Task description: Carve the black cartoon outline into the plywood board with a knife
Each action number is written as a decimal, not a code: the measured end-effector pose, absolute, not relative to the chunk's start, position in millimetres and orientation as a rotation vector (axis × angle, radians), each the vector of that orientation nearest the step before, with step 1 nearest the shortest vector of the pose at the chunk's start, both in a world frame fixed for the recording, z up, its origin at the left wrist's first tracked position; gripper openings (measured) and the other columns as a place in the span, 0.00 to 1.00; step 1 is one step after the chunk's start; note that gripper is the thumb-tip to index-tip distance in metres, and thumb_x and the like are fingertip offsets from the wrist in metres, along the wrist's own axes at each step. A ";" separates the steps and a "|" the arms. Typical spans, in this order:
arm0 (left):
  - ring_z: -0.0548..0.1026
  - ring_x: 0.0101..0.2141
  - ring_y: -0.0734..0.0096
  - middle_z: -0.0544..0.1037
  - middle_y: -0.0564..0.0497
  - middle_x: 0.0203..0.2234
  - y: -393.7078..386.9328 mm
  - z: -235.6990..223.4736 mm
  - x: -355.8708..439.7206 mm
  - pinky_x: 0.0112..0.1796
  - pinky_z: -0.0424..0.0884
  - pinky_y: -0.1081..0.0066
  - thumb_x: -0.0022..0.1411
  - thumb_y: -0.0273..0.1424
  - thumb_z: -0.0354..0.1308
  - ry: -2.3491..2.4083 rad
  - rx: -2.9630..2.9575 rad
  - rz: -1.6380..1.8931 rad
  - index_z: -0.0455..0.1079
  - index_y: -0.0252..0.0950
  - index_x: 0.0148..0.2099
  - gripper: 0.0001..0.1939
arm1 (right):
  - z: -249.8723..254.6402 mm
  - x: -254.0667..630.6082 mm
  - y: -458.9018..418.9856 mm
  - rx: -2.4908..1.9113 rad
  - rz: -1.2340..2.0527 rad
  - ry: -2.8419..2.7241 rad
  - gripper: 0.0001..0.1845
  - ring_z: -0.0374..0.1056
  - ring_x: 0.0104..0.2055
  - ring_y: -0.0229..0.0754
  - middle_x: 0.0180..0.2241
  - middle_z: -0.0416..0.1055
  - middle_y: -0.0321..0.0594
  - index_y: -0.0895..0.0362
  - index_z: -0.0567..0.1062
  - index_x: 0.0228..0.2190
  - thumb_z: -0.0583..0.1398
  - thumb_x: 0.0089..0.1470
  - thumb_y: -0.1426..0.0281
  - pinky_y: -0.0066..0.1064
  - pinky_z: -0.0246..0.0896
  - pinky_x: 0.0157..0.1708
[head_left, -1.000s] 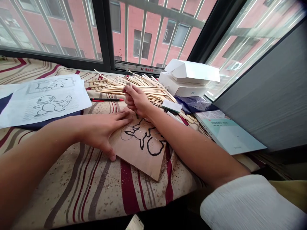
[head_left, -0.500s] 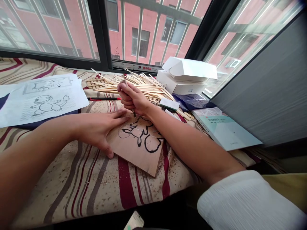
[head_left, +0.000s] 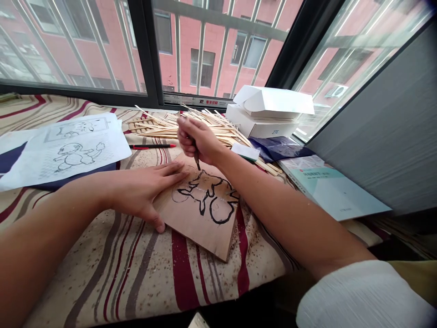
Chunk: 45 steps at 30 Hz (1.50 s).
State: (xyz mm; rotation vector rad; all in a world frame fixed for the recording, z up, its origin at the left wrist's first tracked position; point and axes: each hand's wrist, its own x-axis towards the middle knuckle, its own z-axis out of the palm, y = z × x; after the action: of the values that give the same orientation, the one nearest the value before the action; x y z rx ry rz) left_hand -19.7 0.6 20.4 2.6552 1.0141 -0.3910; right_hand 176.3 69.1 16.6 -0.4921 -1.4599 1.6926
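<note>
A thin wooden board with a black cartoon outline lies on the striped cloth. My left hand lies flat on the board's left edge, fingers stretched out, thumb at the near corner. My right hand is closed in a fist round a small carving tool, whose tip points down at the top of the drawn outline.
A pile of thin wooden sticks lies behind the hands. A red pen and printed sheets with cartoon drawings are at the left. White boxes, a booklet and a grey panel stand at the right. Wood shavings dot the cloth.
My right hand has shifted slightly right and the tool tip has moved along the top of the outline. The left hand stays flat on the board. The camera view has shifted a little.
</note>
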 end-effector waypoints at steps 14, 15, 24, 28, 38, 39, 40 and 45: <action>0.38 0.76 0.37 0.34 0.34 0.78 -4.0 28.2 -13.0 0.73 0.45 0.50 0.47 0.60 0.71 1.010 2.622 -0.415 0.36 0.33 0.81 0.73 | 15.0 161.1 61.6 -0.571 1.642 -1.516 0.20 0.35 0.18 0.29 0.19 0.44 0.22 0.52 0.58 0.29 0.58 0.72 0.60 0.22 0.32 0.15; 0.38 0.76 0.37 0.35 0.34 0.78 -3.7 27.9 -13.4 0.73 0.45 0.50 0.47 0.61 0.70 1.003 2.628 -0.410 0.36 0.33 0.81 0.73 | 14.3 161.5 62.7 -0.566 1.652 -1.513 0.20 0.35 0.18 0.29 0.19 0.44 0.22 0.52 0.58 0.29 0.58 0.72 0.60 0.22 0.32 0.15; 0.38 0.76 0.35 0.34 0.33 0.78 -0.4 24.9 -15.0 0.72 0.47 0.48 0.46 0.63 0.71 0.968 2.674 -0.377 0.35 0.37 0.81 0.75 | 14.9 159.6 70.6 -0.614 1.799 -1.493 0.22 0.33 0.17 0.29 0.17 0.45 0.21 0.52 0.53 0.28 0.50 0.76 0.62 0.20 0.30 0.15; 0.40 0.75 0.33 0.37 0.32 0.78 0.8 22.3 -16.8 0.71 0.49 0.46 0.45 0.64 0.70 0.961 2.672 -0.353 0.35 0.37 0.81 0.75 | 15.0 156.2 66.5 -0.599 1.779 -1.527 0.22 0.36 0.17 0.29 0.16 0.47 0.21 0.52 0.53 0.28 0.53 0.75 0.61 0.20 0.38 0.14; 0.42 0.75 0.35 0.37 0.31 0.78 0.9 23.4 -15.5 0.72 0.50 0.47 0.45 0.64 0.70 0.950 2.682 -0.358 0.38 0.36 0.81 0.75 | -1.3 141.4 74.5 -0.750 1.413 -1.541 0.25 0.41 0.21 0.32 0.20 0.50 0.26 0.52 0.56 0.26 0.62 0.68 0.58 0.23 0.37 0.17; 0.41 0.75 0.35 0.36 0.31 0.77 0.8 23.7 -15.0 0.72 0.50 0.47 0.44 0.64 0.70 0.965 2.675 -0.381 0.37 0.34 0.81 0.75 | -2.9 140.0 74.9 -0.786 1.320 -1.489 0.25 0.43 0.22 0.32 0.21 0.50 0.27 0.53 0.56 0.26 0.62 0.68 0.59 0.23 0.38 0.18; 0.41 0.75 0.34 0.36 0.30 0.77 0.8 24.1 -14.5 0.72 0.50 0.47 0.44 0.64 0.70 0.981 2.670 -0.403 0.37 0.34 0.80 0.76 | -3.8 139.7 74.6 -0.797 1.264 -1.453 0.25 0.44 0.22 0.32 0.21 0.50 0.28 0.53 0.56 0.25 0.62 0.68 0.60 0.23 0.38 0.18; 0.47 0.75 0.35 0.43 0.34 0.78 0.9 25.9 -13.4 0.72 0.50 0.50 0.44 0.63 0.71 0.965 2.667 -0.368 0.42 0.37 0.80 0.73 | 1.6 151.1 68.9 -0.545 1.674 -1.686 0.22 0.39 0.20 0.31 0.20 0.49 0.25 0.53 0.57 0.27 0.58 0.72 0.61 0.23 0.36 0.17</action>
State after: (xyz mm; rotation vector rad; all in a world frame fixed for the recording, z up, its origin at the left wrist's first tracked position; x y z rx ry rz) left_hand -13.4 0.9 25.9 2.6665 0.9646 -0.3678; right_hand 151.1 68.9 1.6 -0.5445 -1.6856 1.6736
